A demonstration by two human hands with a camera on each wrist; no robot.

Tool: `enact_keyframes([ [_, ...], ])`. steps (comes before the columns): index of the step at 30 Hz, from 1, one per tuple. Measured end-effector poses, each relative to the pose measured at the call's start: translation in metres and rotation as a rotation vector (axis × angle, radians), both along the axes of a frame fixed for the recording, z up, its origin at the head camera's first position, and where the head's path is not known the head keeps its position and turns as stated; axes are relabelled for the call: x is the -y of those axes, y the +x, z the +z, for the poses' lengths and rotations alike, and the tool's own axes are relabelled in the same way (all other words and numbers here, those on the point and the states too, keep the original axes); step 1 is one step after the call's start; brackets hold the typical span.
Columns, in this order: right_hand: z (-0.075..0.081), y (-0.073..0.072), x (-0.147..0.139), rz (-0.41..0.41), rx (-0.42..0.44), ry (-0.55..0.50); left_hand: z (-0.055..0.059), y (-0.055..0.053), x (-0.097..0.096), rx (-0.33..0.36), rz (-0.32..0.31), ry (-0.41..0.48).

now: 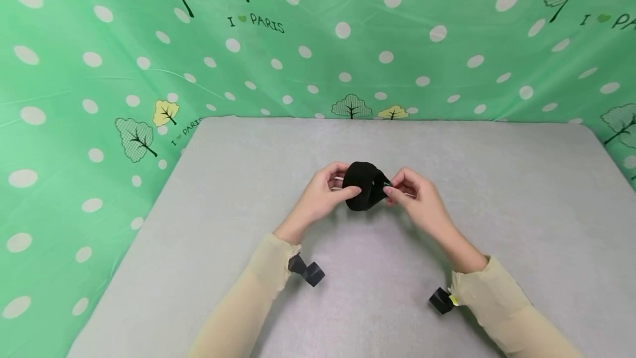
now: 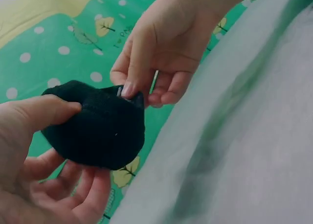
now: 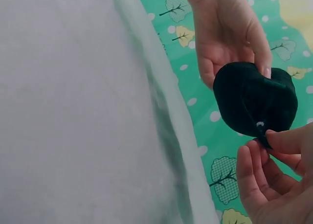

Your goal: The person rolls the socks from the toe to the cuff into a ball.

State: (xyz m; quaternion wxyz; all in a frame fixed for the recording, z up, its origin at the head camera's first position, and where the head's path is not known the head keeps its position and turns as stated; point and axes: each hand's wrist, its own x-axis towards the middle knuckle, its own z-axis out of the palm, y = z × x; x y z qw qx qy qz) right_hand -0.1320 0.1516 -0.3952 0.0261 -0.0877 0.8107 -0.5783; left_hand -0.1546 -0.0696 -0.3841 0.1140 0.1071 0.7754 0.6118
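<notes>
A small, rounded black cloth bundle [image 1: 360,174] is held up between both hands over the table. My left hand [image 1: 320,195] grips its left side, thumb across the near face and fingers behind and beneath. At the right side, my right hand [image 1: 421,200] pinches a pointed flap of the cloth between thumb and fingertips. In the right wrist view the bundle [image 3: 234,99] shows a hollow opening, with a small white mark near the pinched corner. From the left wrist view, its smooth, full side [image 2: 98,136] faces the camera.
A grey table [image 1: 367,303] spreads under both forearms. Behind it and along the left hangs a green curtain [image 1: 308,10] with white dots and printed trees. Dark camera mounts [image 1: 314,274] stick out from the cream sleeves [image 1: 248,291].
</notes>
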Motion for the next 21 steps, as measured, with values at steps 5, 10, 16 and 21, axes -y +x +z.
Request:
enact_keyframes([
  [5, -0.004, 0.001, -0.003, 0.016, -0.02, -0.033, -0.002, 0.001, 0.001, -0.014, 0.082, -0.04],
  [10, -0.007, -0.002, 0.002, 0.024, 0.007, -0.089, 0.0, 0.007, -0.007, 0.009, 0.014, -0.054],
  [16, -0.002, -0.004, 0.003, -0.001, 0.087, -0.161, 0.006, 0.009, -0.01, 0.032, -0.073, 0.001],
  [21, -0.003, -0.005, 0.004, 0.069, 0.091, -0.152, 0.006, 0.009, -0.01, 0.003, -0.004, -0.021],
])
